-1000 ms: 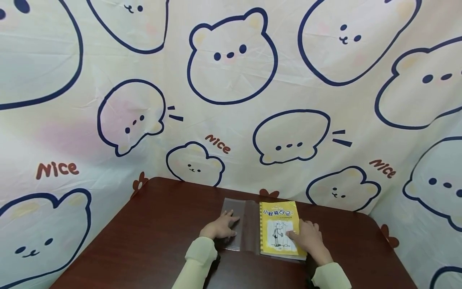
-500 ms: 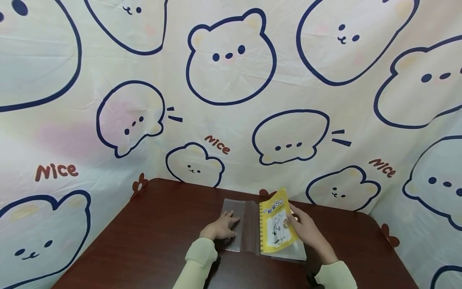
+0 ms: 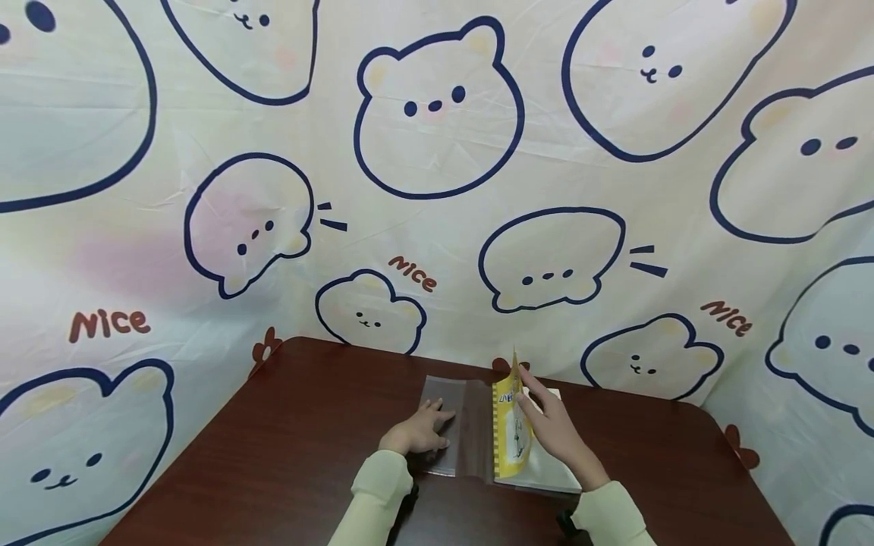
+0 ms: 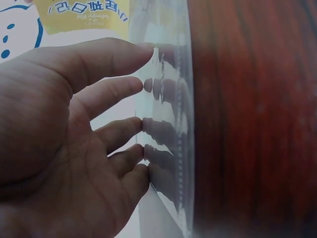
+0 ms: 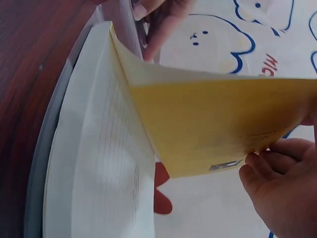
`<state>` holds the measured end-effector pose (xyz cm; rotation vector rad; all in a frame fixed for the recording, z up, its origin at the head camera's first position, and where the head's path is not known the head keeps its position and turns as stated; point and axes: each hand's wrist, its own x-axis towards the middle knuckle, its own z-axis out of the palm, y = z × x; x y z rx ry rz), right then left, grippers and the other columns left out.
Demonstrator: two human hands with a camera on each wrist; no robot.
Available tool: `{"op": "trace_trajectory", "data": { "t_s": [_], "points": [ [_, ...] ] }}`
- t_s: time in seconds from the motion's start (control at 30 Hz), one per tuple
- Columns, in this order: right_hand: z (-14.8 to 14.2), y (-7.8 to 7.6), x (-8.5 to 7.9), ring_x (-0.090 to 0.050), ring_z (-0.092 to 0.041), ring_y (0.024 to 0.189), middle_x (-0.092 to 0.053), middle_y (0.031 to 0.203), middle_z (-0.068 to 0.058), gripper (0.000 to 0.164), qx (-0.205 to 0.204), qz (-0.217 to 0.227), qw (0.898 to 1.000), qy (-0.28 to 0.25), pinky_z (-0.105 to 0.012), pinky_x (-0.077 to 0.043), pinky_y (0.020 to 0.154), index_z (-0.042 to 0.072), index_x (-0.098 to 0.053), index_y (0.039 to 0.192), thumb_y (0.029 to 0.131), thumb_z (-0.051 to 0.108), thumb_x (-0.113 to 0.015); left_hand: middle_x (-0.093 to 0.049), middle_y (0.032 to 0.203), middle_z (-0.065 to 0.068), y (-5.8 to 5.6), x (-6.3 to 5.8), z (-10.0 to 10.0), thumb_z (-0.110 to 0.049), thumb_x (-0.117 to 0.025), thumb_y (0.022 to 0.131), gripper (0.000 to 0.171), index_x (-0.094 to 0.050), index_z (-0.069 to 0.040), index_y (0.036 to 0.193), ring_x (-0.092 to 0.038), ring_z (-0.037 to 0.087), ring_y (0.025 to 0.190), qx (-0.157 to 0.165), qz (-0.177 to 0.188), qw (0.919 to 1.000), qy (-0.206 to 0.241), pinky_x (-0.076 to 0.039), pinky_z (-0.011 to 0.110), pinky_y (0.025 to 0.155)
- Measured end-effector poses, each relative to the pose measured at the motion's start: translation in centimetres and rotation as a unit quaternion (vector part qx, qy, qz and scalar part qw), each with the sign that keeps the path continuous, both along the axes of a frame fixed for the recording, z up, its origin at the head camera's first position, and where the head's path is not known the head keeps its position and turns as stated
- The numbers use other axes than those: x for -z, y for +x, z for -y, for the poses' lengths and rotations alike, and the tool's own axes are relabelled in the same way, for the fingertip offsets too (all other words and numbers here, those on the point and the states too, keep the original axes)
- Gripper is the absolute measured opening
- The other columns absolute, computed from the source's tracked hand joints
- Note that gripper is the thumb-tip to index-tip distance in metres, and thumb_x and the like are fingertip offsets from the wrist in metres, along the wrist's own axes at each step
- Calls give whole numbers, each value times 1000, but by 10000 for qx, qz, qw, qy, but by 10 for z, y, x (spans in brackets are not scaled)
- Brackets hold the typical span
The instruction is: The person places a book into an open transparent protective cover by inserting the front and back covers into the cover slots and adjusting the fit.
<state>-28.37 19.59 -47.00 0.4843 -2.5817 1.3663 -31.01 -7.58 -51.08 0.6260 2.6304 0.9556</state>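
Observation:
A yellow-covered book (image 3: 548,464) lies on the right half of an opened clear plastic book cover (image 3: 445,392). Its yellow front cover (image 3: 507,432) stands nearly upright, swung up from the left spine, with the white pages bared beneath. My right hand (image 3: 554,431) pinches the outer edge of that front cover; in the right wrist view the fingers (image 5: 277,166) show against its yellow inner side. On the left flap of the plastic cover my left hand (image 3: 418,432) rests with spread fingers, their tips touching the shiny film (image 4: 166,99) in the left wrist view.
A dark reddish-brown wooden table (image 3: 273,455) carries everything. Behind it and along both sides hangs a pale cloth (image 3: 437,227) printed with bear outlines. The sleeves are light coloured, with a dark band (image 3: 567,522) at the right wrist.
My right hand has taken the yellow front cover by its right edge and swung it up and leftward, baring the pages. My left hand stays in place on the plastic flap.

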Motion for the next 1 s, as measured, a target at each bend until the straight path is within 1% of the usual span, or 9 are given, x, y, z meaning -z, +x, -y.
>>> {"op": "trace_trajectory", "data": {
  "t_s": [0.1,0.17,0.23,0.37,0.47,0.6,0.7,0.83,1.0],
  "points": [
    [11,-2,0,-27,-34,153,-30,165,-12,56,-92,25,9994,327,-58,-28,119,10,-34,159,108,26,-51,-27,164,23,0,0,0,-12,-72,94,56,-54,-6,147,-14,45,154,-10,26,10000,-4,-28,66,115],
    [17,-2,1,-26,-35,153,-29,166,-11,56,-190,45,9983,542,-60,-27,119,11,-36,158,108,29,-52,-27,165,23,0,0,-1,-12,-72,94,56,-54,-6,147,-14,45,154,-25,45,10000,-21,-29,66,115],
    [23,-3,2,-25,-39,153,-28,166,-13,55,-311,12,9965,772,-64,-25,118,11,-38,158,107,28,-53,-28,165,22,0,0,-2,-12,-72,94,56,-54,-7,147,-15,44,155,-58,53,9999,-73,-29,65,115],
    [34,-5,6,-22,-44,153,-26,166,-17,55,-411,101,9921,1181,-70,-22,116,16,-39,158,106,29,-54,-30,165,19,-1,-1,-3,-15,-73,94,56,-55,-9,147,-16,42,155,-147,66,9997,-188,-29,64,116],
    [41,-5,10,-20,-44,153,-24,167,-17,57,-451,254,9879,1461,-73,-20,115,19,-38,159,106,35,-53,-31,164,19,-1,-2,-3,-15,-73,93,56,-56,-10,146,-17,42,155,-190,68,9996,-204,-29,64,116],
    [50,-5,13,-20,-44,153,-24,166,-19,58,-542,299,9806,1862,-77,-16,113,16,-38,158,106,39,-50,-31,164,18,-1,-4,-3,-15,-73,93,56,-56,-9,146,-18,41,155,-198,40,9995,-240,-29,64,116],
    [56,-4,16,-20,-48,152,-27,164,-23,58,-563,238,9759,2094,-81,-12,110,11,-42,156,105,37,-52,-31,164,17,-2,-5,-3,-16,-73,93,56,-56,-10,147,-18,41,155,-201,33,9993,-305,-30,64,116],
    [64,-3,23,-24,-50,150,-31,162,-24,59,-496,213,9688,2419,-81,-11,110,7,-45,154,103,36,-55,-32,164,17,-2,-4,-3,-16,-73,93,56,-56,-11,146,-18,41,155,-223,54,9991,-349,-30,65,116],
    [70,-1,32,-26,-48,150,-34,162,-22,64,-431,228,9589,2797,-78,-12,112,3,-47,151,100,38,-58,-32,164,17,-2,-3,-4,-15,-73,93,56,-57,-11,146,-18,41,155,-220,78,9991,-364,-30,64,116]
  ]
}}
